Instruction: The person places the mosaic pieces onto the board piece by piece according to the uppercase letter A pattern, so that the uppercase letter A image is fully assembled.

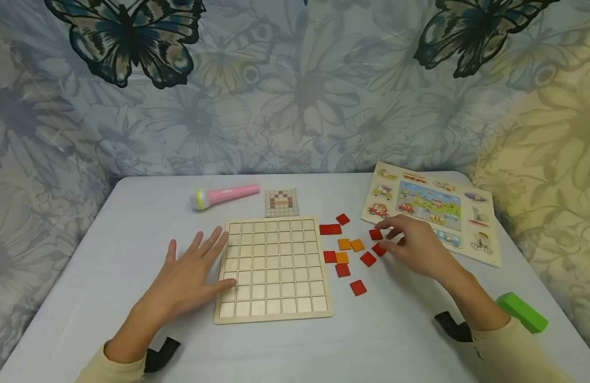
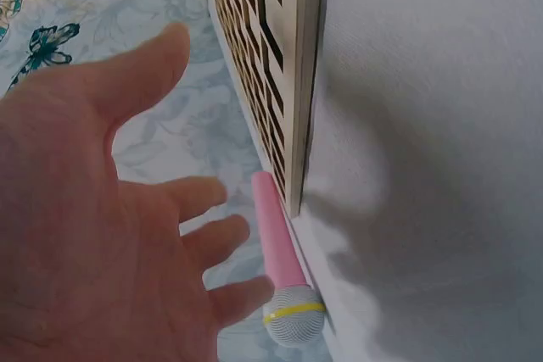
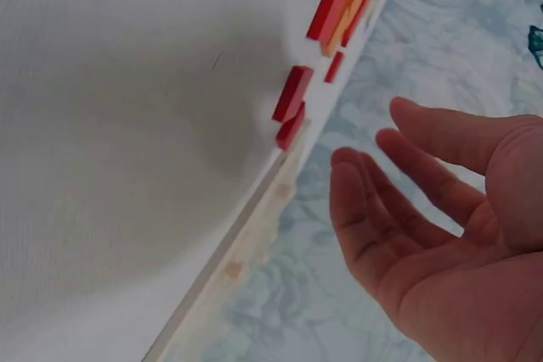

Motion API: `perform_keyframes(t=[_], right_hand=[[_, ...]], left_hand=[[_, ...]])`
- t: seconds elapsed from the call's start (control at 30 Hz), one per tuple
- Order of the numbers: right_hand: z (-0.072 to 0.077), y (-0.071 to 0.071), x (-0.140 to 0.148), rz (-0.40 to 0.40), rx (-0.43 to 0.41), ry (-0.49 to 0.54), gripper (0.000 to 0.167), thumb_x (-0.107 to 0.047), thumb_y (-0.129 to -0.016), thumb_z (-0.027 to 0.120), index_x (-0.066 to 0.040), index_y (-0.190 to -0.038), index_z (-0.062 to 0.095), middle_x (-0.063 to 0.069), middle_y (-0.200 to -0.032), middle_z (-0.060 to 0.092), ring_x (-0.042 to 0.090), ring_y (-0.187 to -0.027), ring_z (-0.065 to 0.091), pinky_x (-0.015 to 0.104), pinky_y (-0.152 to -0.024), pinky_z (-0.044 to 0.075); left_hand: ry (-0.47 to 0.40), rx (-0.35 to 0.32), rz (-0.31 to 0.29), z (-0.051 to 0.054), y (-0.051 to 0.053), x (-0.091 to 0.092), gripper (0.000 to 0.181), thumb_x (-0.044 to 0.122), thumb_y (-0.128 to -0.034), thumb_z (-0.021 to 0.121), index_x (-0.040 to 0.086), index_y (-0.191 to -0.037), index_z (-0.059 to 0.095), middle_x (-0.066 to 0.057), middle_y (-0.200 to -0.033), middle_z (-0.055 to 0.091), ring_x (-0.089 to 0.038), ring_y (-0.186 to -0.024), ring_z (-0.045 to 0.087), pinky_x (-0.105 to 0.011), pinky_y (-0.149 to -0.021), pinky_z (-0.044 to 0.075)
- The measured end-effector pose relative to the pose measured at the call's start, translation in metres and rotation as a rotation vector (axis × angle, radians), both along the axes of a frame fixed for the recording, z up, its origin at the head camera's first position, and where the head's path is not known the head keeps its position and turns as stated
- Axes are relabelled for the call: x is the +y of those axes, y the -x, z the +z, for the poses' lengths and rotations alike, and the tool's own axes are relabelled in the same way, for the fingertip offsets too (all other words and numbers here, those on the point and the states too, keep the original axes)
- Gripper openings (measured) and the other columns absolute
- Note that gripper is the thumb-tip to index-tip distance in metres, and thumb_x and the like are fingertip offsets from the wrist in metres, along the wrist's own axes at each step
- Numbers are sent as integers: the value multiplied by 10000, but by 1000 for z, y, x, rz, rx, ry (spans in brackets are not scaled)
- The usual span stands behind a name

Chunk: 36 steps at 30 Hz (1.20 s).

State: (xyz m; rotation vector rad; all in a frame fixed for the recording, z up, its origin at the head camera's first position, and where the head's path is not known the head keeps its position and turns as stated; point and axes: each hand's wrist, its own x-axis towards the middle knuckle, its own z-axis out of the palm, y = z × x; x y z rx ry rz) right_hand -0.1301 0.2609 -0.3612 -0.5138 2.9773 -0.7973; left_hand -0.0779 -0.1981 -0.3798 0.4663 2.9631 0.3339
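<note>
A wooden grid board (image 1: 276,268) lies mid-table, its squares holding no coloured tiles. My left hand (image 1: 187,279) is spread at the board's left edge, fingers extended; the left wrist view shows this hand (image 2: 127,209) beside the board's edge (image 2: 301,82). To the right of the board are several red tiles (image 1: 358,288) and orange tiles (image 1: 344,244). My right hand (image 1: 416,247) hovers by the rightmost red tiles (image 1: 376,234). In the right wrist view the fingers of this hand (image 3: 441,201) are loosely bent with nothing between them, apart from the red tiles (image 3: 293,93).
A pink toy microphone (image 1: 230,194) and a small pattern card (image 1: 281,202) lie behind the board. A picture puzzle board (image 1: 431,210) lies at the back right, and a green block (image 1: 522,312) near the right edge.
</note>
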Motion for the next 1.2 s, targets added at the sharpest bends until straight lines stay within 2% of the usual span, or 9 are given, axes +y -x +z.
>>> perform_keyframes(t=[0.1, 0.23, 0.47, 0.8, 1.2], right_hand=[[-2, 10, 0, 36, -40, 1, 270, -28, -909, 740, -49, -1178, 742, 134, -1143, 755, 271, -953, 723, 284, -716, 572], [-5, 23, 1, 57, -84, 1, 266, 1, -902, 727, -31, -1165, 735, 140, -1135, 753, 265, -948, 724, 291, -705, 565], [-13, 36, 7, 54, -146, 14, 280, 13, -887, 728, -50, -1158, 759, 135, -1117, 746, 275, -974, 705, 314, -759, 559], [-26, 41, 15, 28, -146, -18, 278, 20, -864, 720, -82, -1112, 792, 86, -1066, 752, 253, -959, 666, 337, -771, 541], [-23, 43, 13, 3, -135, -23, 253, 15, -866, 739, -69, -1100, 789, 91, -1025, 746, 247, -917, 658, 298, -756, 543]], left_hand=[[-28, -41, -13, -2, -3, -7, 1015, 725, -910, 616, 169, -1674, 244, -38, -1749, 213, -445, -1570, 260, -823, -1147, 76], [-76, -87, -27, -5, -6, -14, 1100, 759, -850, 662, 158, -1672, 248, -34, -1746, 222, -459, -1568, 256, -826, -1143, 79], [-97, -144, -71, -11, -3, -20, 1187, 742, -770, 758, 161, -1671, 249, -26, -1753, 191, -481, -1564, 242, -853, -1117, 90], [-96, -232, -97, -13, 4, -21, 1305, 743, -678, 824, 183, -1682, 207, 8, -1766, 126, -507, -1575, 163, -889, -1080, 52], [-95, -266, -104, -13, 7, -22, 1437, 744, -568, 876, 184, -1688, 172, 6, -1773, 81, -496, -1590, 104, -910, -1051, 60]])
